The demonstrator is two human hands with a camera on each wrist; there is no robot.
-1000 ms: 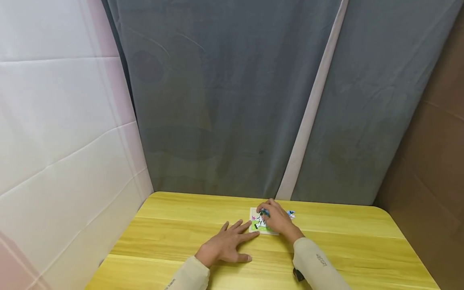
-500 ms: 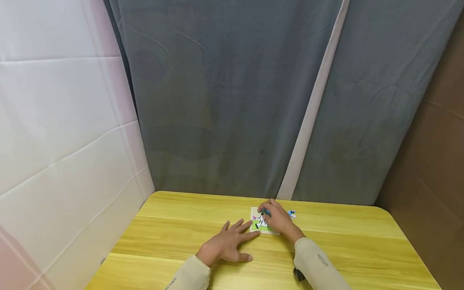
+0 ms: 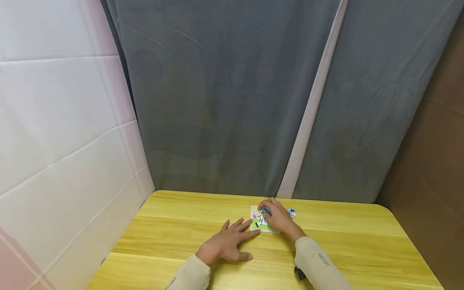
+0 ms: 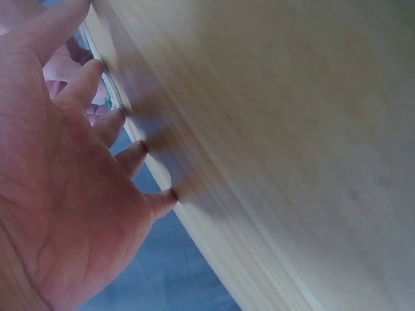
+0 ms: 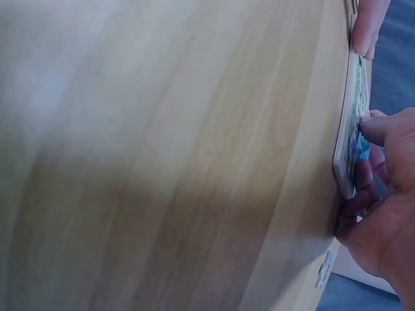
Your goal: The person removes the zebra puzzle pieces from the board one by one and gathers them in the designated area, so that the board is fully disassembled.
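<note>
A small puzzle board (image 3: 262, 226) with a zebra picture lies on the yellow wooden table (image 3: 348, 245), near its far edge. My right hand (image 3: 278, 217) is over the board, fingers curled and pinching a blue puzzle piece (image 3: 265, 210) at its top. The right wrist view shows the board (image 5: 348, 149) edge-on with my right hand (image 5: 382, 220) against it. My left hand (image 3: 226, 241) lies flat on the table, fingers spread, its fingertips touching the board's left edge. The left wrist view shows this left hand (image 4: 65, 194) spread on the wood.
One loose blue and white piece (image 3: 291, 212) lies just right of my right hand, seen also as the loose piece (image 5: 324, 269). A grey curtain (image 3: 224, 100) hangs behind the table, with a white wall (image 3: 54, 121) on the left and a brown panel (image 3: 431, 141) on the right.
My right hand has shifted very slightly on the board's top part. The left hand has stayed flat in the same place.
</note>
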